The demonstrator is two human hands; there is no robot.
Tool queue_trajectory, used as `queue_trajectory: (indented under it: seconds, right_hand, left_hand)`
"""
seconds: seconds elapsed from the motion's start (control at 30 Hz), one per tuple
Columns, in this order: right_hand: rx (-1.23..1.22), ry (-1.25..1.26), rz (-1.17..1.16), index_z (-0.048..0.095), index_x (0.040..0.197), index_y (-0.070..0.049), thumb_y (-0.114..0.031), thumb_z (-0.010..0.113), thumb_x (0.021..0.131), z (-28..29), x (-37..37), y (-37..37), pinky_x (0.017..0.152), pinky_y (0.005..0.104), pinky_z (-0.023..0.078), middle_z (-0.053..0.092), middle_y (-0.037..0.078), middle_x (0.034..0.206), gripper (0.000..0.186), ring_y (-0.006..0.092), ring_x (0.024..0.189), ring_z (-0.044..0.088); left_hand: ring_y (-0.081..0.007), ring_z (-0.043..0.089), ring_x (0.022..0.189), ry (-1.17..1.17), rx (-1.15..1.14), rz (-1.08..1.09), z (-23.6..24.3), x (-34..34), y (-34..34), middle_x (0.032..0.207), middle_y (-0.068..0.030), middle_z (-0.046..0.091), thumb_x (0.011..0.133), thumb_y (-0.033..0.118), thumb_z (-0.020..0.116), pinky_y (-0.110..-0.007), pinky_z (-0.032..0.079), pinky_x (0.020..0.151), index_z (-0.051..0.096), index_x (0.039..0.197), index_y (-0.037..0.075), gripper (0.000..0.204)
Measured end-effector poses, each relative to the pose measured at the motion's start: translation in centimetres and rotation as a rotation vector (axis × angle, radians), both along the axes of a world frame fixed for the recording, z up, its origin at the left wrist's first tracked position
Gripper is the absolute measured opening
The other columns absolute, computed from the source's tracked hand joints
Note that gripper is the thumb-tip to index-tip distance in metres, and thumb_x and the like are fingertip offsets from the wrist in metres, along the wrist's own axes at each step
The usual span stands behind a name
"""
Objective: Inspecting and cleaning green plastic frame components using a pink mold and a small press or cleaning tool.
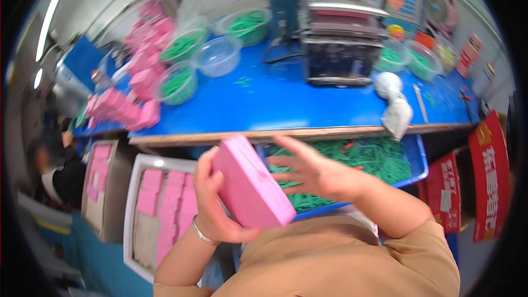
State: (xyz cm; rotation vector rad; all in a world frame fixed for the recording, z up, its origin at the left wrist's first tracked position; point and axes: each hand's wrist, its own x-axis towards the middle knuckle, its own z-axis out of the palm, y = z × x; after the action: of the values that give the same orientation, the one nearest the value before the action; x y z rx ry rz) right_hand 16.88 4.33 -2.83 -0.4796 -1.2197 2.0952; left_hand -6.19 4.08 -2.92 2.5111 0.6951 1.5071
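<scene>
My left hand (214,198), a metal bangle at its wrist, grips a pink rectangular block (253,181) that is tilted, with a slot or groove on its upper face. Close to the block's right side, my right hand (319,176) has its fingers spread and holds nothing. Beneath that hand sits a blue tray (418,160) full of green strips (374,157), with a few red bits among them. At lower left, a white-rimmed box (130,212) holds several pink blocks (171,203) on a pale lining.
The blue bench (220,110) bears piled pink pieces (148,60), bowls (176,85) of green bits, a machine (341,49) and a white bundle (393,104). A second box (113,198) stands left, red cartons (484,176) right. A person (60,170) is at far left.
</scene>
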Motion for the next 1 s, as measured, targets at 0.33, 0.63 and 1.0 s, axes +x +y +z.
queue_trajectory:
  seconds: [0.33, 0.63, 1.0]
  right_hand:
    - [0.389, 0.028, -0.513, 0.005, 0.138, -0.008, -0.036, 0.075, 0.061, 0.6, 2.0, 0.4, 0.101, 0.0364, 0.021, 0.02, 0.012, 0.136, 0.108, 0.0225, 0.126, 0.022]
    - [0.407, 0.017, -0.561, 0.019, 0.135, -0.008, -0.019, 0.077, 0.059, -0.4, 4.4, 0.8, 0.1, 0.0344, 0.027, 0.026, 0.01, 0.133, 0.096, 0.0216, 0.121, 0.034]
    - [-0.04, 0.417, -0.444, 0.018, 0.135, -0.006, -0.037, 0.07, 0.068, -1.4, 7.3, 1.0, 0.095, 0.0397, 0.037, 0.04, 0.013, 0.126, 0.09, 0.0237, 0.113, 0.044]
  left_hand:
    - [-0.0326, 0.007, 0.131, -0.084, -0.888, -0.459, -0.1, 9.1, 1.8, 0.14, -0.0236, 0.001, 0.047, 0.062, 0.074, -0.042, 0.013, 0.105, -0.011, 0.134, 0.0, 0.137]
    - [-0.0276, 0.032, 0.122, -0.025, -0.997, -0.337, 0.4, 12.0, 1.5, 0.136, -0.0178, 0.023, 0.061, 0.037, 0.077, -0.037, 0.035, 0.094, 0.002, 0.137, 0.002, 0.112]
    - [-0.0189, 0.045, 0.112, -0.799, -1.446, -0.614, 2.5, 9.2, 2.5, 0.124, -0.0105, 0.043, 0.087, 0.023, 0.049, -0.031, 0.04, 0.089, 0.023, 0.133, 0.001, 0.057]
